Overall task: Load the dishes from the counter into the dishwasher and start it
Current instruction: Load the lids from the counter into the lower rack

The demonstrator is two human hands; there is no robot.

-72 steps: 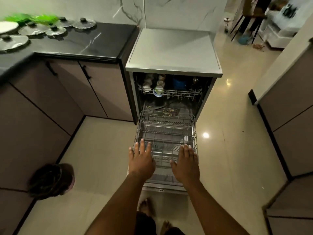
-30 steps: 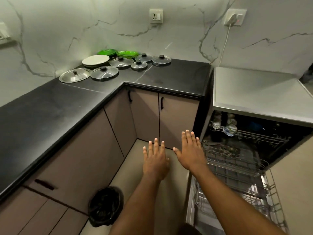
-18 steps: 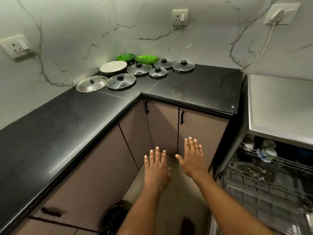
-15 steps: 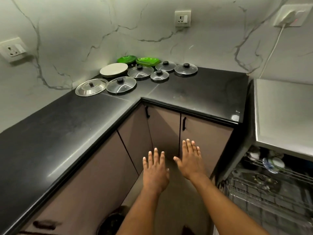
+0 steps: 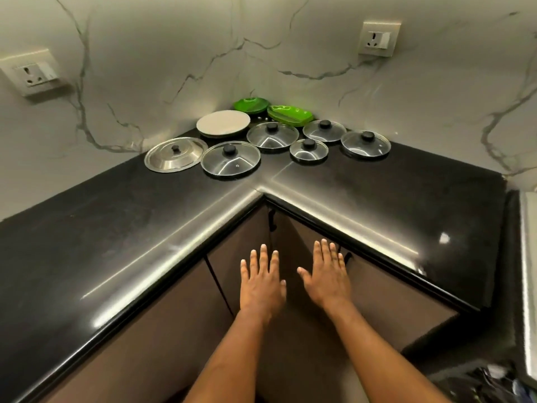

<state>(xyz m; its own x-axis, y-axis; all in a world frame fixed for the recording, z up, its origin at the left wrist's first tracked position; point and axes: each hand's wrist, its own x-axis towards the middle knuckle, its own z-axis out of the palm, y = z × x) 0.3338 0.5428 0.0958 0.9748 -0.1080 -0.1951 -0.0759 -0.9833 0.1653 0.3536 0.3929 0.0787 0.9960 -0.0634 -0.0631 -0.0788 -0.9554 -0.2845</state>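
Head-camera view looking down into a kitchen corner. Both hands hover empty at lower centre, in front of brown cabinet doors (image 5: 392, 298). The left hand (image 5: 261, 283) and right hand (image 5: 325, 274) are flat, fingers straight and spread, holding nothing.

An L-shaped black countertop (image 5: 116, 228) wraps the corner. The dishes to load sit clustered at upper centre, against the marble wall. There is a steel lid (image 5: 175, 154) at the left, five glass lids (image 5: 230, 159) with black knobs, a white plate (image 5: 223, 123), and green dishes (image 5: 290, 113) at the very back. The dishwasher (image 5: 527, 242) is only a sliver at the right edge, well apart from the dishes. A blurred glimpse of what seems to be its interior shows at lower right.

Likely risks:
- **Packed lids:** they lie edge to edge, so lifting one could nudge a neighbour and send glass sliding.
- **Reaching the back:** the green dishes sit behind the lids, and a hand reaching over could catch the knobs.
- **Carrying too many:** with several smooth lids carried at once, one could slip and shatter.
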